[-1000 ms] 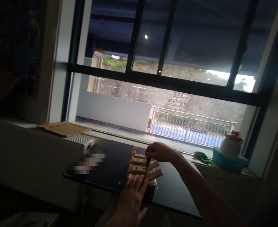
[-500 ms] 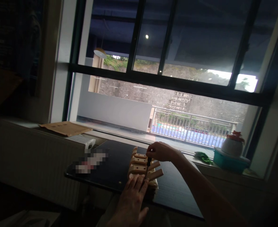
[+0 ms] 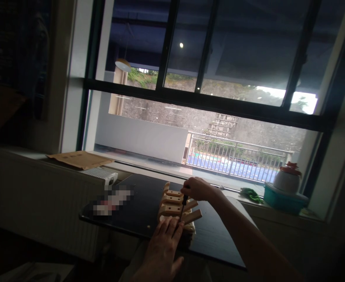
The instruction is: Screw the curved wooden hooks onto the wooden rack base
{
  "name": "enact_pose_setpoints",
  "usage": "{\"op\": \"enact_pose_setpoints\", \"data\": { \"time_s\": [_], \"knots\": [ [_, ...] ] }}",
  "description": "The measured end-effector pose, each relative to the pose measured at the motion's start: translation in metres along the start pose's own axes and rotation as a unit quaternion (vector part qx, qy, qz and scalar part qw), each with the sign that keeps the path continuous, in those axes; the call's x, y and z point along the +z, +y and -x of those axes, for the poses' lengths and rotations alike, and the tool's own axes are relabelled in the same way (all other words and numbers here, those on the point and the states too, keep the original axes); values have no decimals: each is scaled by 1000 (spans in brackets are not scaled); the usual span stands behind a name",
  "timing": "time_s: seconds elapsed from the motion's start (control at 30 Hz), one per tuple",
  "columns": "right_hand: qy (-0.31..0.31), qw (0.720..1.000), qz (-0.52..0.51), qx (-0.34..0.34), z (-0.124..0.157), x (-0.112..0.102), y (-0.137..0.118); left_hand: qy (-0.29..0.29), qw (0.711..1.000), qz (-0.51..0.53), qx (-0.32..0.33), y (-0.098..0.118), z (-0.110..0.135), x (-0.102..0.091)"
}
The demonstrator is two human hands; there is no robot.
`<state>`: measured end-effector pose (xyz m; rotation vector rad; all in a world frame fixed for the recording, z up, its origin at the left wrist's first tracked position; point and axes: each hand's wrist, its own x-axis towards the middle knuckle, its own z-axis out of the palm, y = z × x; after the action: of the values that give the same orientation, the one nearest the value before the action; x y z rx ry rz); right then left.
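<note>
On the dark table stands a light wooden piece (image 3: 171,199) with curved slats, several dark holes and short boards sticking out to the right. My right hand (image 3: 196,188) grips the handle of a screwdriver (image 3: 184,203) from above. Its shaft points down to the near end of the wood, close to my left fingertips. My left hand (image 3: 166,243) lies flat on that near end, fingers stretched out and thumb apart. The screwdriver's tip and whatever it touches are hidden by my left fingers.
The black table (image 3: 131,219) reaches to the window sill. A blurred-out packet (image 3: 114,200) lies on its left. Along the sill are a brown envelope (image 3: 80,158), a green cloth (image 3: 250,195) and a teal box (image 3: 284,197) with a red-lidded container (image 3: 288,178) on top.
Almost nothing differs. The whole view has shifted very slightly left, and both hands keep their places on the wooden piece and screwdriver.
</note>
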<state>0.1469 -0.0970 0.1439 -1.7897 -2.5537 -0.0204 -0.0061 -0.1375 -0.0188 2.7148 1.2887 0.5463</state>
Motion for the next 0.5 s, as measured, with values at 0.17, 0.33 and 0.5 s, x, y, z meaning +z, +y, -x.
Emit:
{"op": "enact_pose_setpoints", "data": {
  "time_s": [0.17, 0.33, 0.5],
  "knots": [
    [1, 999, -29, -28, 6, -10, 2, 0, 1000, 4, 1, -2, 0, 3],
    [7, 999, -32, -37, 8, -11, 4, 12, 1000, 1, -1, 0, 2, 4],
    [18, 1000, -15, -14, 3, -3, 5, -2, 1000, 2, -2, 1, 0, -1]
  ]
}}
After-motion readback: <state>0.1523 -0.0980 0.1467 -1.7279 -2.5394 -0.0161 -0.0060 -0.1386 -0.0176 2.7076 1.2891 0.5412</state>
